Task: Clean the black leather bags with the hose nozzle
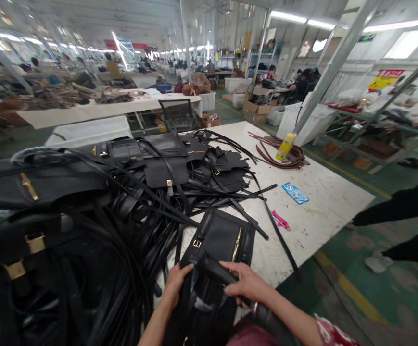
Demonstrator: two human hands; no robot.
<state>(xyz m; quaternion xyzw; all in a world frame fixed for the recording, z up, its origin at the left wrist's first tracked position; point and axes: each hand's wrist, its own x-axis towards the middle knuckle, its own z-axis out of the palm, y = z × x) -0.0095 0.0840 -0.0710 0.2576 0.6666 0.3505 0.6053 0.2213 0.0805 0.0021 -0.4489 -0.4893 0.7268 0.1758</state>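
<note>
The bag (221, 230) lies right before me at the desk's (327, 202) near edge, its long axis running away from me and leaning a little right at the far end. My left hand (175, 284) is clamped on its left edge, the nearer of the two. My right hand (247, 284) is closed round a black tube (214, 268) slanting across the bag, tip by my left thumb; I can't tell what the tube is.
</note>
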